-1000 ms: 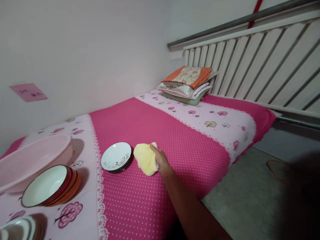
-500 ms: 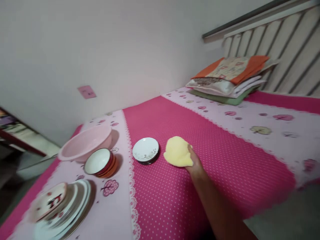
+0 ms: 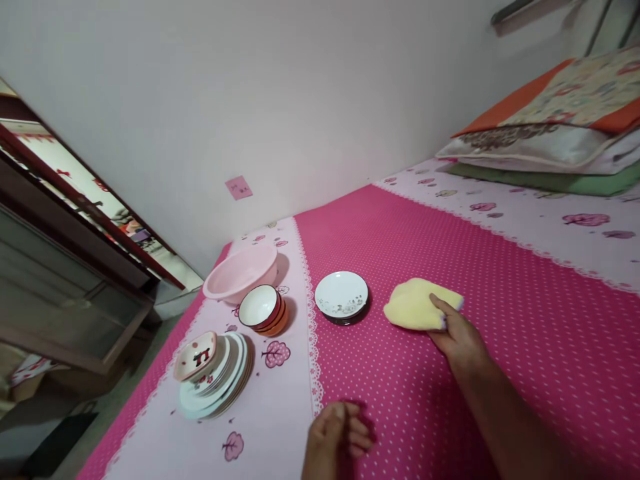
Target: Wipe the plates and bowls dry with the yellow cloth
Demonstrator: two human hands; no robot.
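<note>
In the head view, the right hand (image 3: 459, 337) grips a yellow cloth (image 3: 414, 305) by its near side, above the middle of the bed (image 3: 400, 393). The left hand (image 3: 334, 430), loosely curled with nothing visible in it, is towards the bed's near edge. Between cloth and bowls (image 3: 259, 307) sits a small stack of plates (image 3: 341, 293), apart from both hands. The step in hand seems to be holding the cloth ready; taking a plate would call for uncurling the left fingers and reaching towards the far edge.
</note>
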